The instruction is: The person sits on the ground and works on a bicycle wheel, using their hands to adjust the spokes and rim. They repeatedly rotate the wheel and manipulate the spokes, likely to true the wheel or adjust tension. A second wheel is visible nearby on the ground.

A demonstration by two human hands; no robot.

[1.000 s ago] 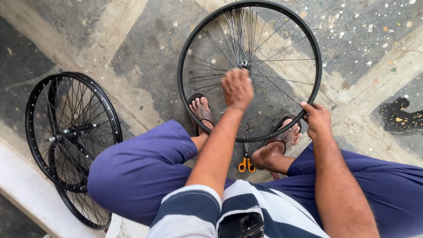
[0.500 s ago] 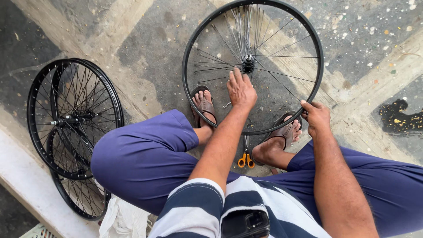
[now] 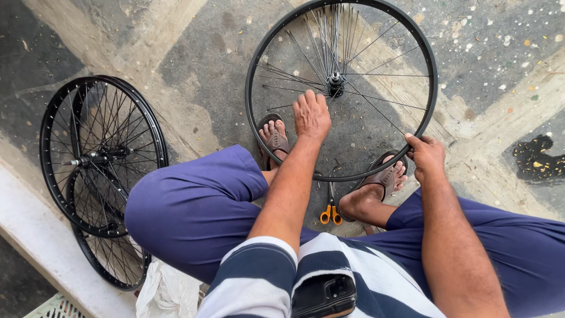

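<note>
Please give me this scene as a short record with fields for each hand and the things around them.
left hand: reaching into the spokes near the hub
right hand: gripping the rim at its lower right
wheel: upright, rim resting between the sandalled feet
scissors: orange handles, on the ground between the feet
spare wheels: two, black, stacked at left
ground: stained concrete

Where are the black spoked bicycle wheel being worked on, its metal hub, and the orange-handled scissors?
black spoked bicycle wheel (image 3: 434, 112), head view, on the right rim.
metal hub (image 3: 335, 79), head view, on its centre.
orange-handled scissors (image 3: 331, 215), head view, on the handle loops.
</note>
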